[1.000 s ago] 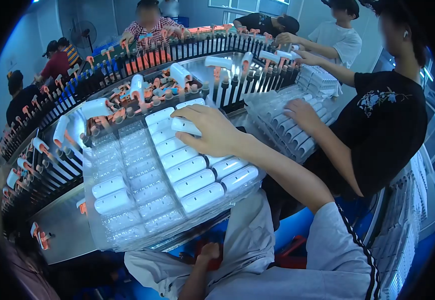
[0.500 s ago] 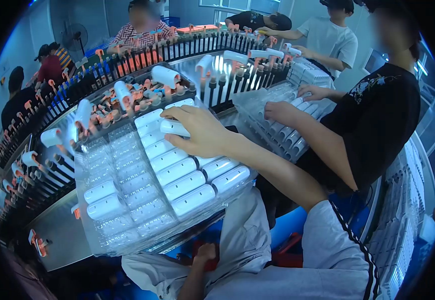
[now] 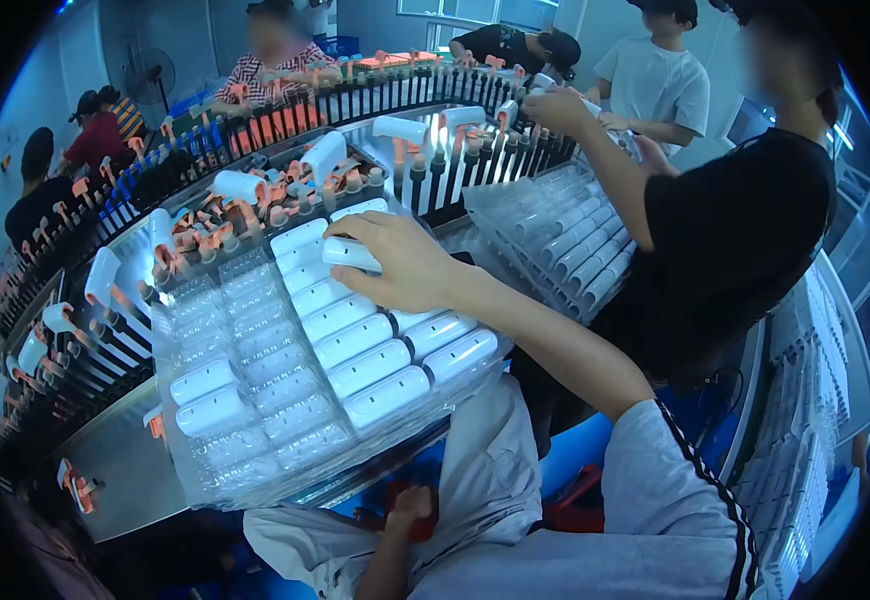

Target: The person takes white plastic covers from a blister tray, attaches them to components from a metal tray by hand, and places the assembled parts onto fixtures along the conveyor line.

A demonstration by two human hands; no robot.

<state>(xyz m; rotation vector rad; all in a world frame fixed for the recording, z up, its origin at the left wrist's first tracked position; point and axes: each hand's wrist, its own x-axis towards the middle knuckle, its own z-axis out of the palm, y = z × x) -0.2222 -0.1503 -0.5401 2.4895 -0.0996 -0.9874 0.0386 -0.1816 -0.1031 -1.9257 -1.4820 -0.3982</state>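
White shells [image 3: 400, 129] on the posts [image 3: 425, 172] of the curved line had shifted since the frame before, and the neighbouring worker's hands [image 3: 560, 112] had left the neighbour's tray [image 3: 525, 208] and risen toward the posts. The right hand [image 3: 395, 262] had kept nearly the same place.

Its fingers were bent over one white shell, the held shell [image 3: 348, 252], with the thumb along the near side and the fingertips on the far side, so the grip was only as wide as the shell. The held shell was at the upper part of the clear tray [image 3: 255, 300], over the third column from the left; whether it touched the tray could not be told. The left hand [image 3: 413, 503] was low by the lap, well apart from the tray; how far its fingers were open could not be told.

More white shells filled the two right columns around and below the right hand, partly hidden by it. Two lay side by side in the left column, whose other visible pockets were bare plastic. Behind the tray was a heap of orange parts [image 3: 195, 222].

The tray's far edge ran close to the posts, its near edge above the lap. Left of it, a bare stretch of metal surface [image 3: 130, 475] held one orange piece [image 3: 77, 487].
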